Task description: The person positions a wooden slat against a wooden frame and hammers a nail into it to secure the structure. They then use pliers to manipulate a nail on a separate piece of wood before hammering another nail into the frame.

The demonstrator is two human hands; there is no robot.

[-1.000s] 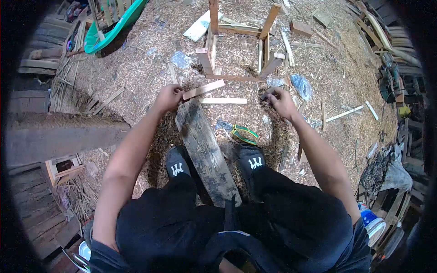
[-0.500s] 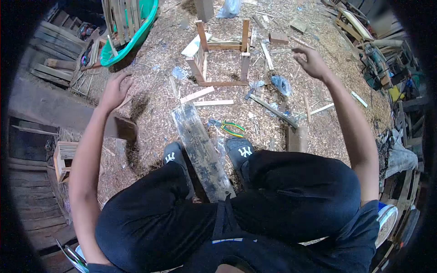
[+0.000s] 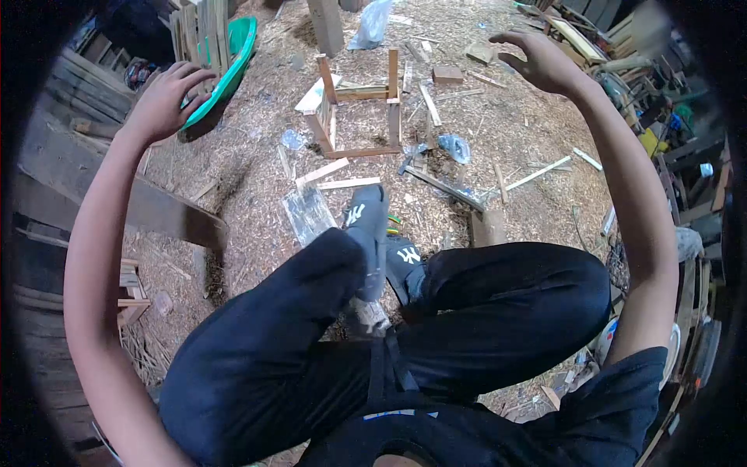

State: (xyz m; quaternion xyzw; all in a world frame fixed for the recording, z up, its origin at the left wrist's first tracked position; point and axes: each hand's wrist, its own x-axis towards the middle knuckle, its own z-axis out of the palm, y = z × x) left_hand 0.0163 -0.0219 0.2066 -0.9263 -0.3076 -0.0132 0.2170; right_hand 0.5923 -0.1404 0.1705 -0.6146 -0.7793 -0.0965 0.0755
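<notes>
My left hand (image 3: 163, 100) is raised high at the upper left, fingers spread, holding nothing, near a green tub (image 3: 226, 66). Up at the upper right my right hand (image 3: 541, 61) is also lifted, fingers apart and empty. Below, my legs in black trousers are rising; one black shoe (image 3: 367, 233) is lifted over a dark weathered plank (image 3: 307, 212), the other shoe (image 3: 405, 261) is on the ground. A small wooden frame (image 3: 354, 109) stands on the sawdust floor ahead. Two short wood strips (image 3: 334, 176) lie in front of the plank.
Sawdust and wood scraps cover the floor. Green-handled pliers (image 3: 394, 222) lie partly hidden by my shoe. A hammer (image 3: 443, 185) lies right of the strips, a plastic bag (image 3: 454, 146) beside the frame. Stacked planks (image 3: 47, 156) at left, machinery and lumber (image 3: 654, 86) at right.
Both hands left the wood strips and rose up and outward. The view lifted as my body stood up, and my left foot has come off the ground over the plank.
</notes>
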